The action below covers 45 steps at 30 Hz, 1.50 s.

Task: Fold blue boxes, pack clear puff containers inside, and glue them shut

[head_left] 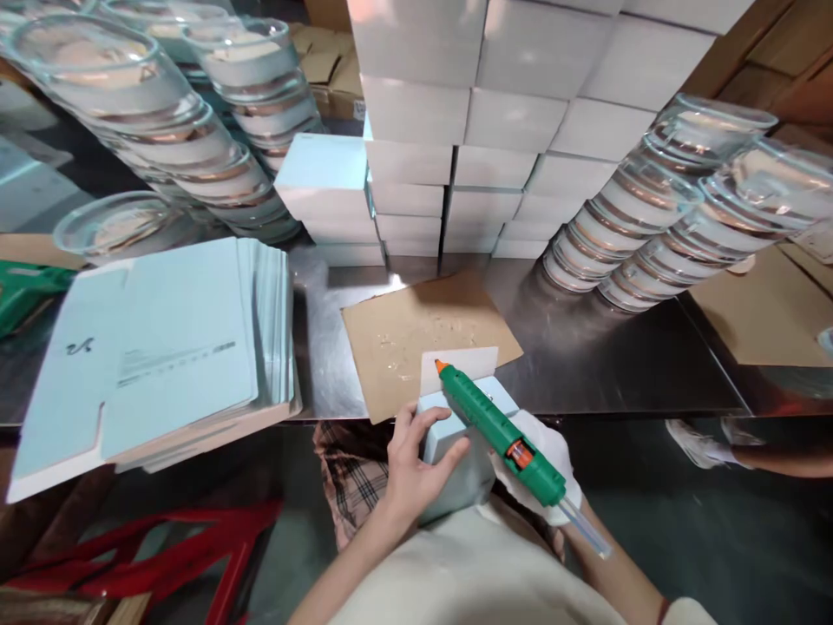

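Observation:
My left hand (423, 464), bare, is closed around the side of a small pale-blue carton (446, 434) at the table's front edge. The carton's white flap (465, 369) stands up on its far side. In my right hand (545, 451), which wears a white glove, is a green glue gun (491, 421) with a clear glue stick at its rear end. Its orange nozzle lies over the raised flap; I cannot tell whether it touches. Beneath and beyond the carton lies a piece of brown cardboard (429, 321) with shiny glue marks.
Flat pale-blue cartons (182, 347) are piled on the left. White boxes (409, 161) form a tall stack at the back. Stacked glass containers (195, 148) stand left, and more glass containers (625, 217) right. A red stool (227, 538) is below left; another person's shoe (693, 443) shows right.

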{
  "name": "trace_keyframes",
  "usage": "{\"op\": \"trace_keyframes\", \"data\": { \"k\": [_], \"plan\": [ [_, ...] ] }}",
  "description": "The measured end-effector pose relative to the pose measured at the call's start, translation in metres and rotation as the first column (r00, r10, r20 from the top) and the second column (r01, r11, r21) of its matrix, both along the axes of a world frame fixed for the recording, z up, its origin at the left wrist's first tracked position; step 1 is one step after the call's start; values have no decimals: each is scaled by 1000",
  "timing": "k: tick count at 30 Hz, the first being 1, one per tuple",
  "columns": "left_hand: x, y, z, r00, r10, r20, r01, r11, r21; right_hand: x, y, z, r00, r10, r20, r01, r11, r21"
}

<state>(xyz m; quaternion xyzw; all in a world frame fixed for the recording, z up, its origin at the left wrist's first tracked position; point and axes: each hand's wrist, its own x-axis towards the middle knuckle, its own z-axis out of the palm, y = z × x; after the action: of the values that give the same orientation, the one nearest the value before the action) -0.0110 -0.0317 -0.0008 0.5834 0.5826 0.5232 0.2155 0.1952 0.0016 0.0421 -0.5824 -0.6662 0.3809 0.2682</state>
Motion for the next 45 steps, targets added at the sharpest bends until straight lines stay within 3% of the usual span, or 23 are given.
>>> {"op": "trace_keyframes", "data": {
  "k": [4,6,9,12,16,19,21,24,25,27,28,30,31,33,35,38,42,45],
  "plan": [
    [-3,-1,0,999,33,1,-33,999,12,16,0,-2,992,-6,123,-16,984,180],
    [-5,-2,-1,999,50,7,-50,999,15,32,-2,-8,994,-58,88,40,982,185],
    [-10,-4,-4,997,74,26,-74,997,-2,52,2,-19,975,-216,-54,219,974,53],
    [-15,-6,-7,994,85,64,-82,996,-38,55,23,-27,920,-360,-157,350,933,-87],
    [-19,-6,-9,989,70,131,-61,996,-67,41,78,-29,831,-470,-297,347,856,-383],
    [-21,-5,-8,980,69,186,-53,994,-90,42,113,-23,854,-486,-186,342,793,-505],
    [-22,-5,-8,974,76,212,-58,994,-90,47,119,-15,867,-499,-23,441,786,-434],
    [-22,-3,-10,969,71,235,-54,996,-76,44,106,0,855,-511,84,518,844,-142],
    [-22,-3,-10,968,56,244,-39,996,-76,38,98,4,890,-456,19,455,883,-113],
    [-20,-3,-12,964,15,264,5,997,-76,18,85,8,955,-228,-192,187,960,-210],
    [-18,-3,-13,962,-3,273,26,996,-80,8,80,7,939,-124,-322,22,952,-305],
    [-15,-3,-14,955,-17,297,49,994,-101,-7,75,3,867,-67,-495,-181,882,-436],
    [-13,-3,-15,946,-8,323,46,993,-111,-11,74,0,847,-82,-526,-196,870,-452],
    [-12,-3,-17,911,15,412,35,993,-113,-7,74,-3,834,-26,-552,-219,901,-374],
    [-14,-1,-19,862,22,507,29,995,-92,4,72,-2,798,228,-557,-383,907,-178],
    [-21,2,-20,843,-14,538,76,993,-93,18,70,6,696,584,-417,-604,791,99],
    [-30,6,-15,857,-126,500,221,966,-134,16,71,14,702,692,-169,-660,721,210],
    [-34,6,-11,845,-120,521,235,959,-160,17,71,8,680,716,-154,-697,698,168]
  ]
}}
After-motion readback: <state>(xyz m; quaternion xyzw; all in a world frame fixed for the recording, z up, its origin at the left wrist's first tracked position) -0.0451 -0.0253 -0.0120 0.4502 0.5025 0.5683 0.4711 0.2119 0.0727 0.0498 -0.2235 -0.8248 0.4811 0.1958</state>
